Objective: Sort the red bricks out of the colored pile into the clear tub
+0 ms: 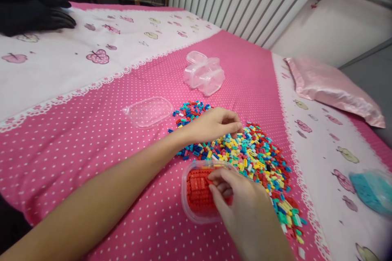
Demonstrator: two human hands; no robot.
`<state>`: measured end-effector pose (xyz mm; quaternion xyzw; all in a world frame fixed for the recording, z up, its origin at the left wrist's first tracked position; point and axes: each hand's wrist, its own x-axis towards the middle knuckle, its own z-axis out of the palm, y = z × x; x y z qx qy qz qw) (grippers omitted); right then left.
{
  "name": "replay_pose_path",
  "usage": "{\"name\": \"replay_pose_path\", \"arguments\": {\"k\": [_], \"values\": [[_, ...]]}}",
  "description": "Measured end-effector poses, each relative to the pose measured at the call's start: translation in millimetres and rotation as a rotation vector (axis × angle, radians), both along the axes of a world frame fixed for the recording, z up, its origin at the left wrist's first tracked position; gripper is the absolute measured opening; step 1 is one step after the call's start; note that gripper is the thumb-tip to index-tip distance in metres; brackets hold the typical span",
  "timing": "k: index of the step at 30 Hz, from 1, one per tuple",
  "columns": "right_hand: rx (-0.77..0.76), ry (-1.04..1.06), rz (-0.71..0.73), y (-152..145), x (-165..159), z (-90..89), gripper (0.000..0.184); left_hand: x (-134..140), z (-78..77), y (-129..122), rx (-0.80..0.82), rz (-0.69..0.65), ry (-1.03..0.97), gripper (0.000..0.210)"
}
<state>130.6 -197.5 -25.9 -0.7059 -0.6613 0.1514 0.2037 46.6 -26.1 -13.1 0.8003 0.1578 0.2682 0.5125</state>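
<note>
A clear plastic container (184, 195) holds red toy building bricks (199, 185) packed in neat rows. My right hand (241, 204) reaches over its right side, thumb and forefinger pinched on a small red brick (208, 181) just above the others. A large pile of small mixed-colour bricks (257, 152) spreads on the bed behind and to the right of the container. Over this pile, my left hand (222, 123) is closed with curled fingers touching or nearly touching the bricks; what the fingertips hold is hidden.
A clear lid (150, 112) lies left of the pile. Several clear containers (203, 74) stand clustered behind it. A pink pillow (333, 89) and a container with blue contents (372, 191) are at the right. A dark glove-like item (33, 7) lies at the far left.
</note>
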Motion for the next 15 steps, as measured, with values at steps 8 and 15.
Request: {"name": "replay_pose_path", "arguments": {"k": [8, 15], "values": [[-0.024, 0.045, -0.011, -0.3, -1.7, -1.0, 0.017, 1.2, -1.7, 0.5, -0.009, 0.001, -0.009, 0.022], [-0.056, 0.091, 0.006, 2.2, -1.2, -0.3, 0.019, 1.5, -1.9, 1.0, -0.014, 0.005, -0.009, 0.021]]}}
